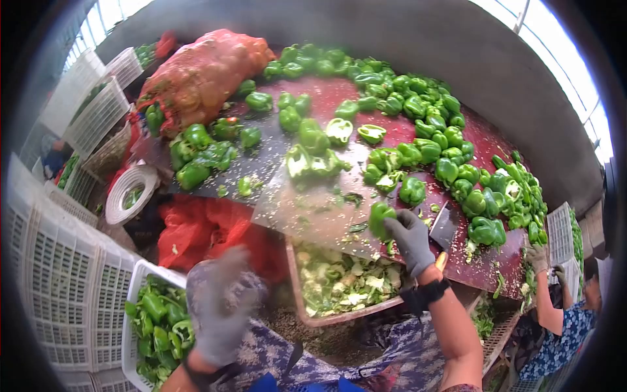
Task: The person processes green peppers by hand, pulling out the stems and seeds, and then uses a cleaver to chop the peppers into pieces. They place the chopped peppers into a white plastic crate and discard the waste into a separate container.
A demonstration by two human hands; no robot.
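Note:
My right hand (413, 240), in a grey glove, grips a green bell pepper (380, 219) above the front edge of the table. Just right of that hand lies a knife (445, 226) with a broad dark blade, on the red tabletop (480, 264). My left hand (225, 310), also gloved in grey, is smeared by motion above my lap, so its fingers cannot be made out. Beside it stands a white crate (134, 313) of pepper pieces (159, 320). Below the table edge, a tub (307, 317) holds pale cores and scraps (346, 281).
Whole green peppers (424, 111) are heaped along the back and right. Halved peppers (339, 131) lie mid-table. A full red mesh sack (202, 75) rests at the back left. White crates (52, 261) stack at left; a tape roll (130, 194) sits nearby. Another person (562, 326) works at right.

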